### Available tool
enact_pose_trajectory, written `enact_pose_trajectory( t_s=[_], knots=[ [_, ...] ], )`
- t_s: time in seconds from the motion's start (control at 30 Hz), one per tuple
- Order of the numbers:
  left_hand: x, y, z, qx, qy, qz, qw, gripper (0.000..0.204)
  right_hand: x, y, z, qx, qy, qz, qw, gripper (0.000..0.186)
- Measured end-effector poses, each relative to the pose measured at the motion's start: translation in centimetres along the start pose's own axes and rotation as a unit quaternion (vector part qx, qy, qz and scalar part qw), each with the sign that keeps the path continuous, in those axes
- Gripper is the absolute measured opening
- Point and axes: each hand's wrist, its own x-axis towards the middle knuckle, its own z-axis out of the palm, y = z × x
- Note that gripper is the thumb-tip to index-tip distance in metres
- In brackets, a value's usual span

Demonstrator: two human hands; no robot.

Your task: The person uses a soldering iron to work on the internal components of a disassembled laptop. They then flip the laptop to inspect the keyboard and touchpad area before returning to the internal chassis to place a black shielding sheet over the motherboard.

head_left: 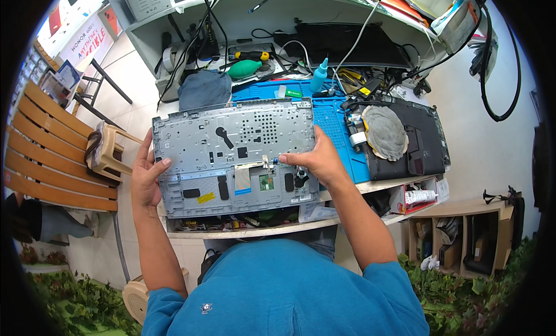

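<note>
I hold a grey laptop inner casing (220, 139), covered in holes, with black pads, a yellow sticker, a ribbon cable and a small green board, tilted up at the front of the bench. My left hand (147, 174) is closed on its left edge, thumb on the front face. My right hand (313, 159) grips the right edge, its thumb beside the small fittings right of the ribbon cable. Behind the casing lies a blue work mat (340, 125), partly hidden by it, with a small green item (293, 93) on it.
At right lie a dark laptop part (431, 139) and grey round pad (383, 130). Behind are a blue bottle (320, 75), green blower (244, 69), dark cloth (205, 92), cables and tools. A wooden chair (55, 151) and stool are left, with another person's leg (55, 223); a cubby shelf (457, 237) is right.
</note>
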Motion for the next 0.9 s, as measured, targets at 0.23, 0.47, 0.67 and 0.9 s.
enact_pose_trajectory(
  t_s=[0.23, 0.47, 0.67, 0.9],
  knots=[
    [1.8, -0.1, 0.2, 0.022, -0.034, -0.032, 0.999, 0.104, 2.5, -2.0, -0.2, -0.062, 0.008, 0.000, 0.998, 0.098],
    [5.4, -3.8, 0.2, 0.042, -0.022, -0.048, 0.998, 0.107, 7.3, -1.9, -1.5, -0.256, 0.033, -0.028, 0.966, 0.099],
    [4.2, -3.6, 1.2, 0.079, 0.016, -0.041, 0.996, 0.101, 7.9, -3.5, -0.9, -0.383, 0.042, -0.004, 0.923, 0.109],
    [-0.8, -2.5, -3.2, 0.087, 0.048, -0.030, 0.995, 0.078, 2.2, -3.8, 0.7, -0.341, -0.024, -0.015, 0.940, 0.107]
  ],
)
